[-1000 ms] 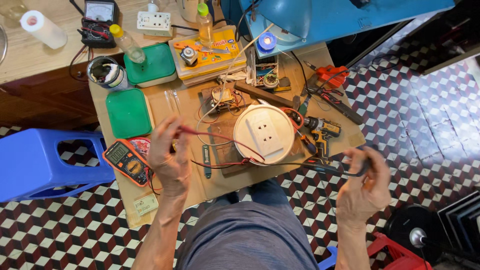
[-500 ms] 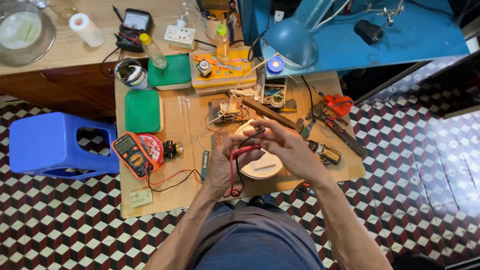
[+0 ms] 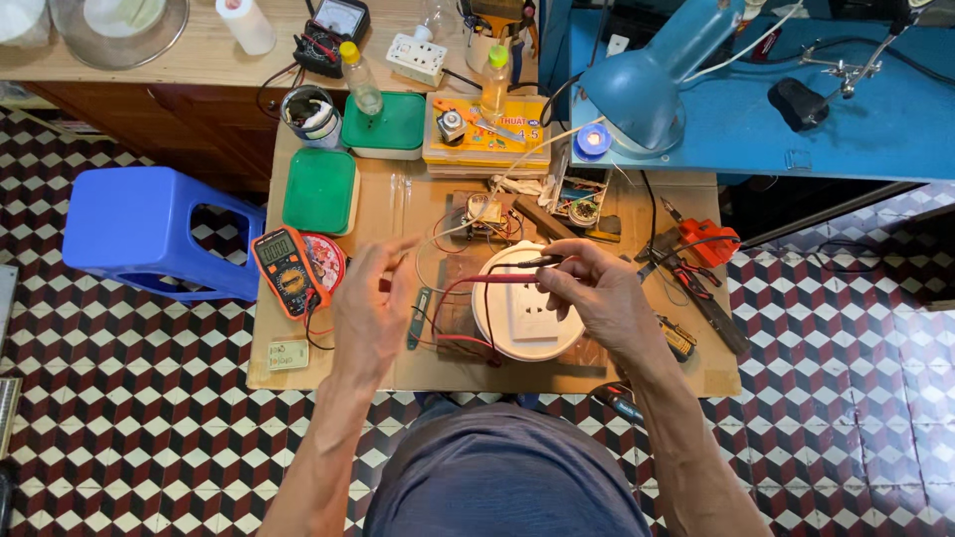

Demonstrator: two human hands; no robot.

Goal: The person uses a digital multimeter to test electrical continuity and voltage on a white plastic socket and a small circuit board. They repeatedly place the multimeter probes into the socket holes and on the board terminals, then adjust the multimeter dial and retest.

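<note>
The right hand [image 3: 602, 298] pinches two thin test probes, one red [image 3: 497, 279] & one black [image 3: 537, 262]. Their tips sit over the round white socket plate [image 3: 527, 308], which lies flat on a wood block in the middle of the small work table [image 3: 328, 370]. The left hand [image 3: 373, 308] hangs over the table w/ fingers loose & spread. It holds nothing, tho the red wire [image 3: 453, 290] runs just past it.

The wires go left to the orange meter [image 3: 286, 270], which lies beside a green lid [image 3: 320, 191]. Behind the plate is a small part w/ lots of loose wires [image 3: 484, 214]. A blue lamp [image 3: 642, 89] leans in from the blue bench. Red pliers [image 3: 708, 242] & other tools lie to the right of the hand. A blue stool [image 3: 144, 231] stands on the checked floor.

What could go wrong, I think:
- Both probes are in one hand, so the metal tips are close. If they touch, the meter reads wrong.
- The red wire loops near the left hand. A bump could tug a probe off its spot.
- The meter sits near the table edge. A hard pull on the wires could drag it off.
- The table is crowded, so an elbow could knock the bottles [image 3: 360, 78] at the back.
</note>
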